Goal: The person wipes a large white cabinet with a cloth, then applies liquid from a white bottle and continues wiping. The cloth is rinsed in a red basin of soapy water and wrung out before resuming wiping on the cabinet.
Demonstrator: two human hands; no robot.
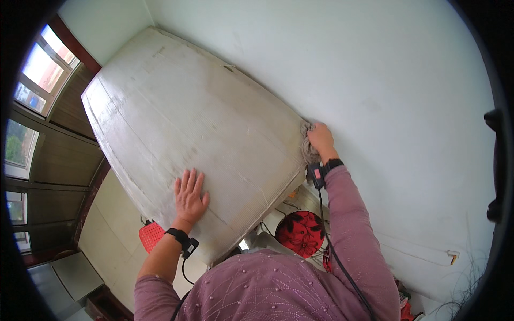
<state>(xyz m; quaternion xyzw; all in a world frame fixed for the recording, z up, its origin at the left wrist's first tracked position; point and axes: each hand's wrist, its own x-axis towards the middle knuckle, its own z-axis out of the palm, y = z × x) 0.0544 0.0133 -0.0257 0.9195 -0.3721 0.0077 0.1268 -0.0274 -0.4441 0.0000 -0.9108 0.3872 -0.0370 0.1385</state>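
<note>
A large table [225,132] with a pale, stained plastic-like cover stretches away from me, its right long side along the wall. My right hand [321,138] grips a crumpled grey cloth [309,146] at the table's near right corner, beside the wall. Flat on the cover, fingers spread, my left hand [191,199] rests near the table's near left part and holds nothing. Each wrist wears a black strap with a small cabled device. Part of the cloth is hidden behind my right fingers.
A round red stool seat [300,234] with black flowers stands below the near edge, among cables. A red perforated plastic object [152,236] shows at the left side. The pale wall [381,120] borders the right; windows and dark panels [62,158] line the left.
</note>
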